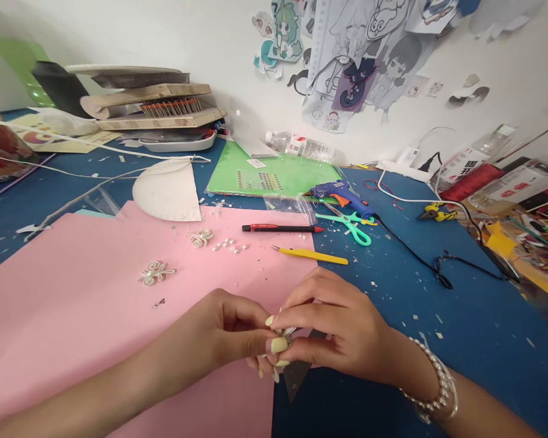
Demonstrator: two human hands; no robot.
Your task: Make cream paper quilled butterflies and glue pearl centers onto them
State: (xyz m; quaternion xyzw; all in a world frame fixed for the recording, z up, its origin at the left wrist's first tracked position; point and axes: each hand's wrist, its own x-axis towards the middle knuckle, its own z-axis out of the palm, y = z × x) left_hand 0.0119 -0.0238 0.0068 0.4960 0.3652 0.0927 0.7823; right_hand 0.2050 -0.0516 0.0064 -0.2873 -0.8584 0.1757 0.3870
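Note:
My left hand (240, 328) and my right hand (342, 319) meet at the front edge of the pink paper (95, 292). Between their fingertips they pinch a small white cord piece (288, 332), mostly hidden by fingers and nails. Below my right hand a dark grey pointed piece (296, 380) shows in part. To the left lie two coiled white cord ornaments, a nearer one (155, 273) and a farther one (202, 238). Several loose white pearl beads (228, 245) are scattered beside the farther ornament. A tiny silvery bow-shaped bit (159, 303) rests on the paper.
Yellow tweezers (317, 255) and a black-and-red pen (281, 229) lie beyond my hands. Behind are turquoise scissors (347, 223) and a blue glue gun (340, 196) with its cable on the blue table (411, 255). Yellow-handled pliers (438, 212) lie right; a white cut disc (168, 191) lies left.

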